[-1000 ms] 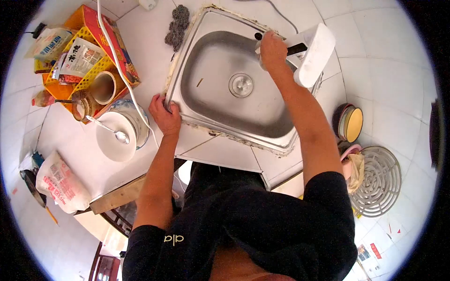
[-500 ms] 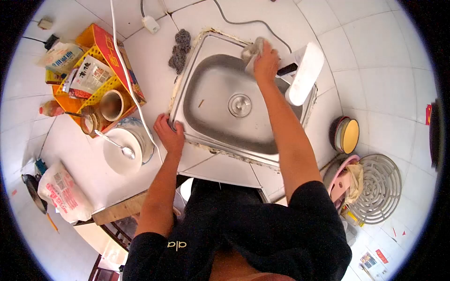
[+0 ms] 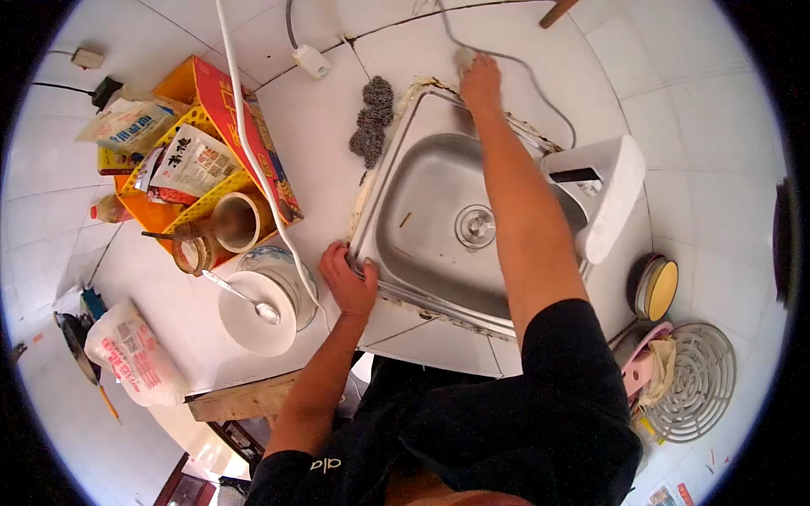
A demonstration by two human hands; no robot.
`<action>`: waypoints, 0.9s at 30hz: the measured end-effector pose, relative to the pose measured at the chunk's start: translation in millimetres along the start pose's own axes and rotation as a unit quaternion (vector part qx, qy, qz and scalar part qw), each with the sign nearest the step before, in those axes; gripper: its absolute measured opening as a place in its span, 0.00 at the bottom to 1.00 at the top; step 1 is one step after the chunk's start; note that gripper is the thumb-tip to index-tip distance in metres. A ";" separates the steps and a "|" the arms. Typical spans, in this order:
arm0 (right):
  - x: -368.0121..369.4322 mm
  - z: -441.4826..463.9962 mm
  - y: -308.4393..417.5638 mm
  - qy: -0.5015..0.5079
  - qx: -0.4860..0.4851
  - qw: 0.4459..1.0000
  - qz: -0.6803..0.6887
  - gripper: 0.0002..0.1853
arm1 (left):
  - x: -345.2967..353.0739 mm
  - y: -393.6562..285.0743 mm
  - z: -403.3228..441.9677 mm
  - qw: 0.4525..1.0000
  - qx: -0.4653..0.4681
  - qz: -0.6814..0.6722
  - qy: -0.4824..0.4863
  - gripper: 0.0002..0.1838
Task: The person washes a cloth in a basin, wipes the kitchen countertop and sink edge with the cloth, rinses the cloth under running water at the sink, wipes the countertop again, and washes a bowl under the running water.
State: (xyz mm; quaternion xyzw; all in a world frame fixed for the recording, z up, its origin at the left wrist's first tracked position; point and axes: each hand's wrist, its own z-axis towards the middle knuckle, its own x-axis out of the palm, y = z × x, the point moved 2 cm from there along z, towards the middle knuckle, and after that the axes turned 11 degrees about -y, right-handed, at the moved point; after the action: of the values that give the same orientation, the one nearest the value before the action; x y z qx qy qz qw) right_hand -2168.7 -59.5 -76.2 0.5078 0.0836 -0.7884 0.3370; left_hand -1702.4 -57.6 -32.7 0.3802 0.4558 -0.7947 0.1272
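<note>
My right hand (image 3: 481, 82) is closed on a light cloth (image 3: 465, 59), pressed to the white tiled counter (image 3: 405, 42) behind the sink's far rim. Beside the sink's near left corner, my left hand (image 3: 348, 280) rests with its fingers apart, the thumb touching the metal rim. The steel sink (image 3: 430, 190) has a round drain strainer (image 3: 475, 226) and a small brown scrap (image 3: 406, 219) in its basin. A white faucet unit (image 3: 614, 198) stands at the sink's right side, to the right of my right forearm.
Grey scouring pads (image 3: 371, 122) lie left of the sink. Farther left stand a box of packets (image 3: 240, 126), jars and a white bowl (image 3: 245, 325) with a spoon. A white cable (image 3: 245, 126) crosses there. A grey cord (image 3: 527, 72) runs behind the sink. Right are lids (image 3: 661, 288) and a round rack (image 3: 696, 384).
My right hand has moved with the cloth from beside the faucet, over the sink's far edge, onto the counter beyond. The view has shifted, while my left hand stays at the sink's corner.
</note>
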 end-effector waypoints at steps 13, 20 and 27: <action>-16.5 21.4 116.4 0.166 -0.195 0.958 0.126 0.22 | -4.3 -2.9 3.1 1.000 0.013 0.015 0.015 0.25; -33.3 27.0 19.3 0.083 -0.073 0.994 0.021 0.19 | -5.1 -1.3 5.4 1.000 0.007 -0.003 0.014 0.25; 16.8 67.1 22.5 -0.080 0.280 0.952 -0.093 0.27 | -6.6 2.5 5.8 0.999 -0.020 -0.028 0.020 0.26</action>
State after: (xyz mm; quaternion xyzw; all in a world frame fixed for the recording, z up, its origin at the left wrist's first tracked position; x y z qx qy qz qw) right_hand -2209.1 -116.0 -54.3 0.5074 -0.1206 -0.8459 0.1119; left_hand -1699.4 -64.7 -27.8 0.3804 0.4846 -0.7809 0.1032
